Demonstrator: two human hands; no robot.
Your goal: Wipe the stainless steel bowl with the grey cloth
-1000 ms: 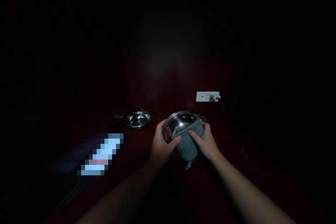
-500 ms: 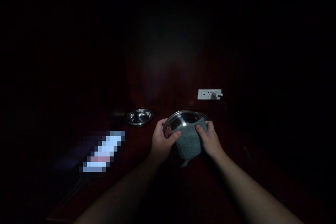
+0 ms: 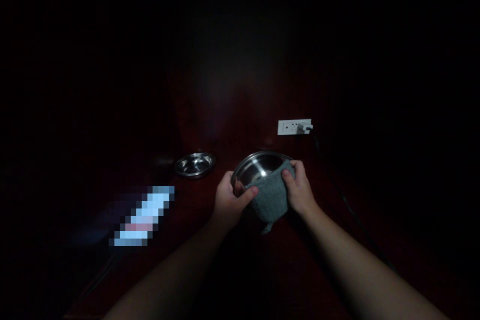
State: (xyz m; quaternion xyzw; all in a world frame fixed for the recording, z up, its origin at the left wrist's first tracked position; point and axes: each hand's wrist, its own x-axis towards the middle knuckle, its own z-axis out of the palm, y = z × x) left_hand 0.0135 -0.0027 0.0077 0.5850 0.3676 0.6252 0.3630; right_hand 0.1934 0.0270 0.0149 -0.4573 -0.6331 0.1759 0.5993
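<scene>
A shiny steel bowl is tilted toward me between my two hands. My left hand is closed on its left rim, thumb reaching over the edge of a grey-green cloth. On the right side, my right hand grips the cloth against the bowl's rim, its thumb on top of the fabric. The cloth drapes over the near side of the bowl, and a small corner hangs below. The fingers behind the bowl are hidden.
A smaller steel dish rests on the dark red table at left. Nearer is a bright, pixelated screen-like patch. A white wall socket holds a plug, with a dark cable running down at right.
The bowl and cloth have shifted and turned slightly in my hands, and the right hand sits a little higher. The whole view has moved slightly.
</scene>
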